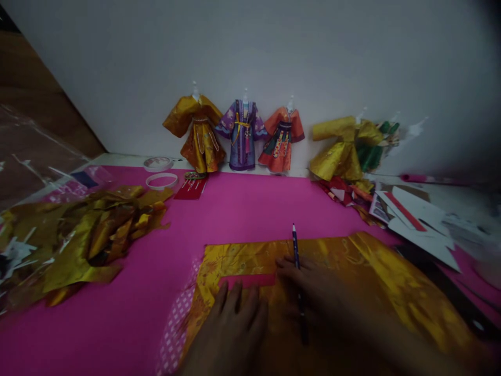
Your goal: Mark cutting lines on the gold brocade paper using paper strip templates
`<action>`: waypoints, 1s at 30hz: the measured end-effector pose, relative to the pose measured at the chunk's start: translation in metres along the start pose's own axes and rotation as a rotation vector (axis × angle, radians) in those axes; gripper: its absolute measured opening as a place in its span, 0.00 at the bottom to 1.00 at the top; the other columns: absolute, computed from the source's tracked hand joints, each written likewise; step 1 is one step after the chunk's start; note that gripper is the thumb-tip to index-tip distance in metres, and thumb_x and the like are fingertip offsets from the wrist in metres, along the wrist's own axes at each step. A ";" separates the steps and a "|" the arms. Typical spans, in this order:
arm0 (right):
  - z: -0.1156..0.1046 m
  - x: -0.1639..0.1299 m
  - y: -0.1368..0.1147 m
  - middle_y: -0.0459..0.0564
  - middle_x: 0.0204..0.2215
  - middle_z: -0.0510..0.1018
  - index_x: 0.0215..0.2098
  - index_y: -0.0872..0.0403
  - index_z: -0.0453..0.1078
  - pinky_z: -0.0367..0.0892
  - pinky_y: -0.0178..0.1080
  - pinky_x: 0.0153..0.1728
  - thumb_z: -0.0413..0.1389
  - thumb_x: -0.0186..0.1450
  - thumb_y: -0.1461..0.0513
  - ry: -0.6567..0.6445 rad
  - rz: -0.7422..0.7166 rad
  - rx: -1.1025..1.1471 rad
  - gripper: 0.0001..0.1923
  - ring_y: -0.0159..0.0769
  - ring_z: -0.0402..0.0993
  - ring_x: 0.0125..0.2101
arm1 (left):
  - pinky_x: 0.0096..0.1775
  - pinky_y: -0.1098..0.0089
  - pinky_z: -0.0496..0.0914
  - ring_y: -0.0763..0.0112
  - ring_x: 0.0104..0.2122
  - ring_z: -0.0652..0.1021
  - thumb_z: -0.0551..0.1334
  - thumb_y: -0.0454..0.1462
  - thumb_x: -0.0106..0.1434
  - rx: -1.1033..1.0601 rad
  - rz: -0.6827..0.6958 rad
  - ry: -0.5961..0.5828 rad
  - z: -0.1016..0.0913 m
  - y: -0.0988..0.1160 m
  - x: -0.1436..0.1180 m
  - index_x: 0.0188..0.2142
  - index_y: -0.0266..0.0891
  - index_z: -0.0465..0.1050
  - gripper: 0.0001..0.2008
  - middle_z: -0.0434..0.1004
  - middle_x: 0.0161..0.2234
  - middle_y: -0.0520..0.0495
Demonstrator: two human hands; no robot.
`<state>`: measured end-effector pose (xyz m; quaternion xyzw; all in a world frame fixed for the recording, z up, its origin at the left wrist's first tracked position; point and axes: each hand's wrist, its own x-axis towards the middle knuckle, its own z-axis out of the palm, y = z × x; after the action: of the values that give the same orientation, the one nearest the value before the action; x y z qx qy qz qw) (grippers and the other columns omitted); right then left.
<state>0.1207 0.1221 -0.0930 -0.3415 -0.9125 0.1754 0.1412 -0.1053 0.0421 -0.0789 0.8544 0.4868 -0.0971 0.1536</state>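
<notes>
A sheet of gold patterned fabric point(368, 282) lies flat on the pink table cover point(242, 209) near the front edge. A small pink template point(250, 280) rests on the fabric. My left hand point(230, 334) presses down flat, fingers touching the lower edge of that pink piece. My right hand point(317, 292) lies on the fabric just right of the template and grips a dark pen point(297, 271), whose tip points away from me.
A heap of crumpled gold fabric scraps point(86, 235) sits at the left. Several miniature paper robes point(242, 136) stand along the white wall. Tape rolls point(161, 180), a red card point(191, 188) and white card cut-outs point(418, 219) lie around the back and right.
</notes>
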 end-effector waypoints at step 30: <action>-0.020 0.016 -0.015 0.60 0.58 0.73 0.54 0.54 0.68 0.68 0.55 0.54 0.61 0.62 0.61 -0.081 -0.064 -0.034 0.22 0.55 0.69 0.55 | 0.61 0.33 0.57 0.28 0.63 0.63 0.66 0.45 0.58 -0.041 -0.036 -0.068 -0.024 0.009 -0.005 0.65 0.34 0.61 0.39 0.61 0.66 0.29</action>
<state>0.1081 0.1268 -0.0661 -0.3069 -0.9308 0.1692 0.1038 -0.0997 0.0425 -0.0531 0.8384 0.4985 -0.1187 0.1859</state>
